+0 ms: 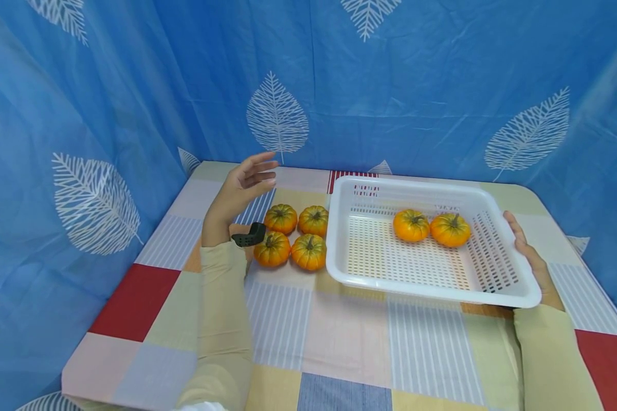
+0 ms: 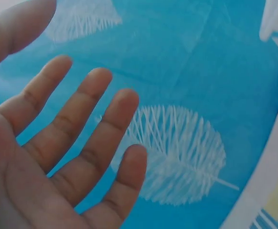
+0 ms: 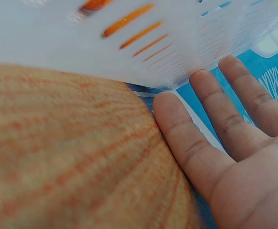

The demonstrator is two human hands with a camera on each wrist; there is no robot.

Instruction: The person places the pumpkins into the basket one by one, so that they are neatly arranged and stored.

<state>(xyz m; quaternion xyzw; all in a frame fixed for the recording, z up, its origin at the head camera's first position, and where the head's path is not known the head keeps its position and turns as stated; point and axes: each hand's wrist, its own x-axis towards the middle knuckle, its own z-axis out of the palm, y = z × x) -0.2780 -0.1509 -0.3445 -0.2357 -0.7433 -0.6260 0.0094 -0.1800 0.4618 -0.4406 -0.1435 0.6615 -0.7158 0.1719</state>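
My left hand (image 1: 247, 185) is raised at the far left part of the table, palm turned inward, fingers spread and loosely bent with nothing in them. Below and right of it, several small orange pumpkins (image 1: 309, 252) sit grouped on the cloth, against the left side of a white plastic basket (image 1: 432, 294). Inside the basket, two more pumpkins (image 1: 411, 225) lie side by side toward the right. My right hand (image 1: 537, 268) lies along the basket's outer right wall; in the right wrist view its fairly straight fingers (image 3: 191, 138) reach that wall. Its thumb is hidden.
A patchwork cloth (image 1: 347, 337) covers the table. Blue curtains (image 1: 416, 103) with white leaf prints hang behind and at both sides. A tan surface (image 3: 72, 148) with reddish streaks fills the lower left of the right wrist view, very close to the camera.
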